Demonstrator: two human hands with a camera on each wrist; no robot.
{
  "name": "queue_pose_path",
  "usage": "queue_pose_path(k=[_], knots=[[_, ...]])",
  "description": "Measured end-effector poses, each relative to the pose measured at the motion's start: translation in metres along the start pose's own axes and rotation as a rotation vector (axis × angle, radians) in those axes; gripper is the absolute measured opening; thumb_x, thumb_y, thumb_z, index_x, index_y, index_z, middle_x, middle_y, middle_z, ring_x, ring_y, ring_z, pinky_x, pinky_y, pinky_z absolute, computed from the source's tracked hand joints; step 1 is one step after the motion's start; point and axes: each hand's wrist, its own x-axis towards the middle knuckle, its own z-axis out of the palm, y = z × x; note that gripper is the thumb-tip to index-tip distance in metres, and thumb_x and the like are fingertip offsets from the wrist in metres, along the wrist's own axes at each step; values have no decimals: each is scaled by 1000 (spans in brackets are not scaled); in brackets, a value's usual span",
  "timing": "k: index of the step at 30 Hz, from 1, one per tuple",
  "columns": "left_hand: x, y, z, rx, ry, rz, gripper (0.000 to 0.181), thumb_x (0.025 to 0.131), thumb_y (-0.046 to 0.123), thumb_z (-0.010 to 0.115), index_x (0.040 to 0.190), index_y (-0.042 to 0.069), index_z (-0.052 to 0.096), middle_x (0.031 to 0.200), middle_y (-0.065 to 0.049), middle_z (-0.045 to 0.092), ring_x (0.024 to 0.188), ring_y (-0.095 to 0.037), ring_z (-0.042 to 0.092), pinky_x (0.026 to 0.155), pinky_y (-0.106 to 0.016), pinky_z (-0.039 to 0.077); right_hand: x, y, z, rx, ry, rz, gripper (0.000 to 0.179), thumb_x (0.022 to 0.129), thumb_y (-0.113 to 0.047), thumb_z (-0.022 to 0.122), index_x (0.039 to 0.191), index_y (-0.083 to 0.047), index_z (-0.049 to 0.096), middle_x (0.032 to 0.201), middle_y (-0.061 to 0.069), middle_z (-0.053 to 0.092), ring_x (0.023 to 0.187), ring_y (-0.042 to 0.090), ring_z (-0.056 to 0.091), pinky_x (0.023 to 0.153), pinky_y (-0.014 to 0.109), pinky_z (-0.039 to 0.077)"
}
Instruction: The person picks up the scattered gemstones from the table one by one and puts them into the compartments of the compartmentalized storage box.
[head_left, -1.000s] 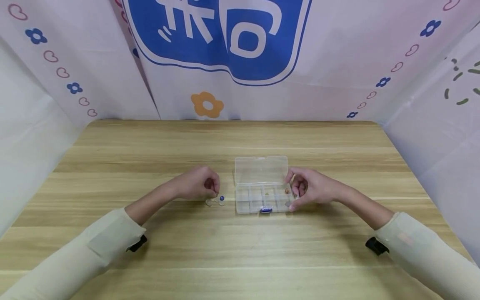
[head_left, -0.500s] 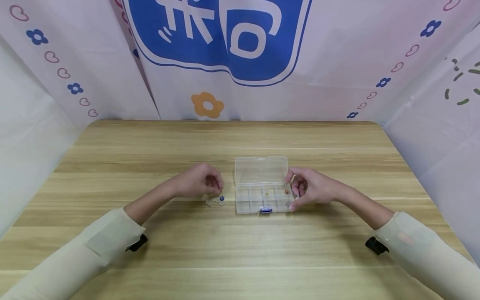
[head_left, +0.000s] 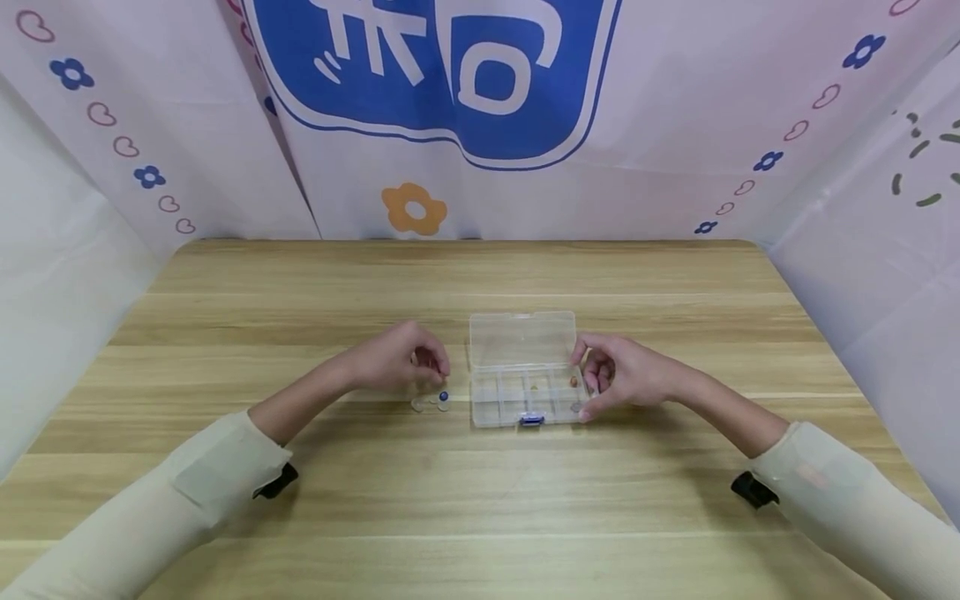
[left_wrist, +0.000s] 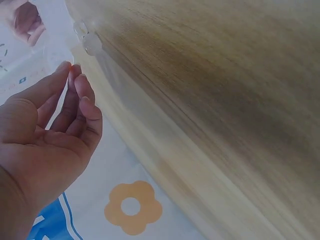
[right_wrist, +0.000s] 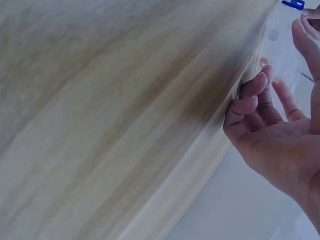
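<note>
In the head view a clear plastic compartment box [head_left: 513, 407] lies on the table with its clear lid [head_left: 522, 340] folded back. My right hand [head_left: 628, 372] grips its right end between thumb and fingers. Inside are an orange-brown bead [head_left: 573, 382], a clear disc-like piece [head_left: 576, 407] and a tiny yellowish piece [head_left: 534, 387]. My left hand [head_left: 397, 358] is raised left of the box. In the left wrist view its thumb and fingertips pinch a tiny orange piece [left_wrist: 73, 67], mostly covered. Below that hand lie a blue bead [head_left: 444, 397] and several clear, round pieces [head_left: 417, 406].
The wooden table [head_left: 480, 500] reaches back to a printed cloth [head_left: 645, 183]. A blue latch [head_left: 532, 421] sits on the box's front edge. Black straps [head_left: 754, 490] show at both sleeves.
My left hand has lifted off the small pieces and shifted slightly right, toward the box. My right hand stays at the box's end, and the box has not moved.
</note>
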Motion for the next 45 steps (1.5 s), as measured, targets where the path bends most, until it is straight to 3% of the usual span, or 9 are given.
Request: queue_pose_path(k=[22,45], knots=[[0,14,2,-43,35,7,5,90,-2,77,91,1,74,84,-2,73,77,-14,63,71,-31,55,1,0,-2,9,-5,22,57,74,-10,94,113,-1,54,80,8,61,71,16,55,64,23,48],[40,38,26,-42,7,77,7,93,0,75,88,4,74,82,2,71,76,-8,63,74,-28,57,1,0,-3,22,-12,10,57,74,-10,94,113,0,54,81,9,61,71,18,56,64,24,48]])
